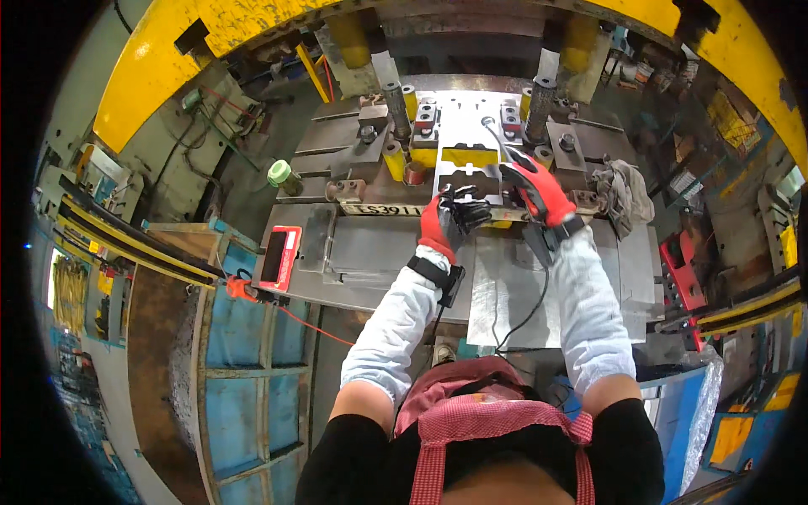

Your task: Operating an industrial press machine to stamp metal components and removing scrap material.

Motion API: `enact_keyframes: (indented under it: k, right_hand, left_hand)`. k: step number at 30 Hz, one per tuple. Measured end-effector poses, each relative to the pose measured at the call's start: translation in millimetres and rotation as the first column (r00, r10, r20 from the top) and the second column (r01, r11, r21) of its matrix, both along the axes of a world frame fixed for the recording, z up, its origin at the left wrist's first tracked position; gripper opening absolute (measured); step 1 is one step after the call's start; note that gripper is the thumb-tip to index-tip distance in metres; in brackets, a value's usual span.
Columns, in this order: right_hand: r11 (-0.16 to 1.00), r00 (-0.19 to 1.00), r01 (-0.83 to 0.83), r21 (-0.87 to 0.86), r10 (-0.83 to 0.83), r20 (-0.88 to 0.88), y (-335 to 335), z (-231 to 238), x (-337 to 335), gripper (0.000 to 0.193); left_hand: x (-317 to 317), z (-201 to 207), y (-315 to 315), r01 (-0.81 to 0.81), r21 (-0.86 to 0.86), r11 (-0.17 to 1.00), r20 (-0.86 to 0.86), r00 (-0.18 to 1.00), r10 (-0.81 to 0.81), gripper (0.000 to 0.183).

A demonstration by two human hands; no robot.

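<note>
My left hand (453, 220), in a red glove with a black palm, is at the near edge of a die plate. Its fingers are bent and slightly apart; no held thing shows. A flat sheet-metal part (468, 192) with notched cutouts lies just beyond it, on the bright die surface. My right hand (543, 192), gloved alike, is closed around a thin rod with a round tip (497, 135). The rod points away from me, its tip low over the die beside the right guide block. Black straps with cables sit on both wrists.
Guide posts (396, 109) and yellow cylinders flank the die. A green-lidded jar (284, 177) and a red-framed dark panel (281, 257) stand on the left. Flat metal sheets (370, 251) lie in front. A grey rag (624, 195) hangs at the right. The yellow press frame (244, 25) arches overhead.
</note>
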State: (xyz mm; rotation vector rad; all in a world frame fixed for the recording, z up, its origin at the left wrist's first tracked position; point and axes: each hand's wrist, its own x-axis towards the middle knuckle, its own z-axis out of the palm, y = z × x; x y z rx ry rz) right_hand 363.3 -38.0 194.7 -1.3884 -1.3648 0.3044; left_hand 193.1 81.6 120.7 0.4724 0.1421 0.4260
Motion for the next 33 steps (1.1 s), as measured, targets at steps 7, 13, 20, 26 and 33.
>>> enact_keyframes:
  k: [7,13,20,26,33]
  right_hand:
    - [0.963,0.619,0.118,-0.243,-0.263,-0.74,-159,-73,-57,0.043]
    - [0.892,0.444,0.264,-0.368,-0.451,-0.774,-253,-143,-64,0.041]
    - [0.925,0.268,0.199,-0.323,-0.369,-0.89,-274,-193,-46,0.026]
    - [0.918,0.25,0.245,-0.313,-0.372,-0.894,-275,-184,-49,0.029]
    - [0.951,0.133,0.175,-0.257,-0.281,-0.95,-286,-211,-32,0.028]
  left_hand:
    - [-6,18,-11,-0.166,-0.008,0.986,-0.135,0.977,0.163,0.042]
    - [3,21,-19,-0.249,0.073,0.966,-0.207,0.943,0.259,0.041]
    - [5,21,-23,-0.28,0.086,0.956,-0.223,0.93,0.292,0.042]
    - [7,21,-15,-0.264,0.063,0.962,-0.293,0.917,0.271,0.045]
    - [12,22,-19,-0.297,0.101,0.949,-0.291,0.904,0.314,0.045]
